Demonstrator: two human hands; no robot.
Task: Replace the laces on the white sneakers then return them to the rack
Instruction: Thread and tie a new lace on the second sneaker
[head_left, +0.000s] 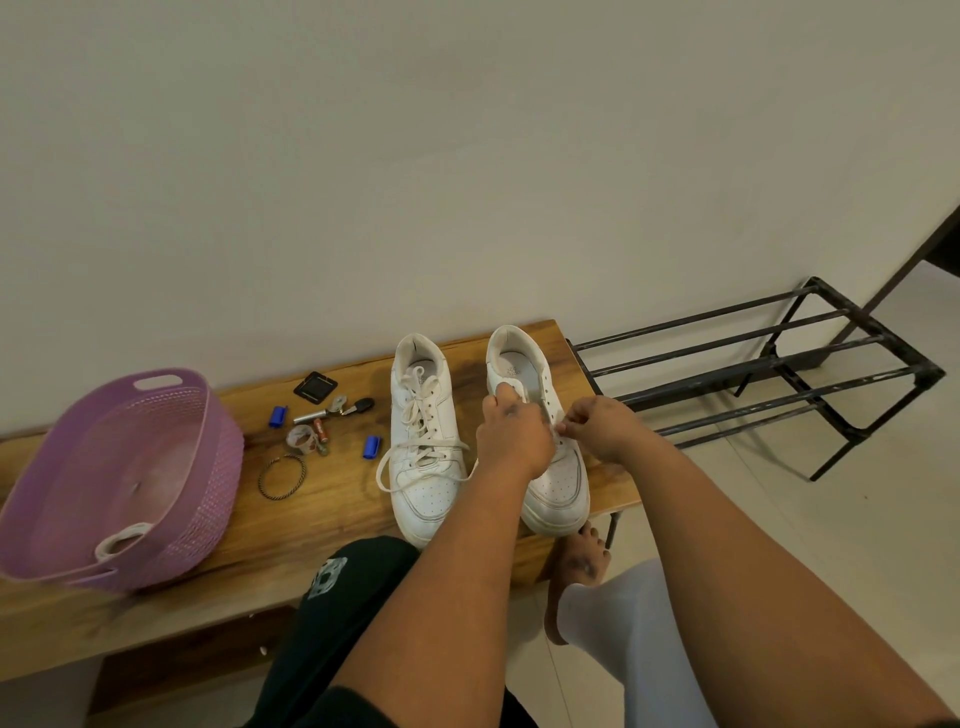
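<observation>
Two white sneakers stand side by side on the wooden bench (322, 499), toes toward me. The left sneaker (423, 441) is laced, with loose white lace ends trailing off its sides. Over the right sneaker (556, 483) my left hand (511, 439) grips the tongue area, fingers curled. My right hand (597, 423) pinches a white lace end at the shoe's right eyelets. The black metal shoe rack (769, 374) stands on the floor to the right of the bench.
A purple plastic basket (124, 478) with a white lace over its rim sits at the bench's left. Small items lie between it and the shoes: blue caps, keys, batteries, a bangle (282, 476), a black card. My knees and a bare foot are below.
</observation>
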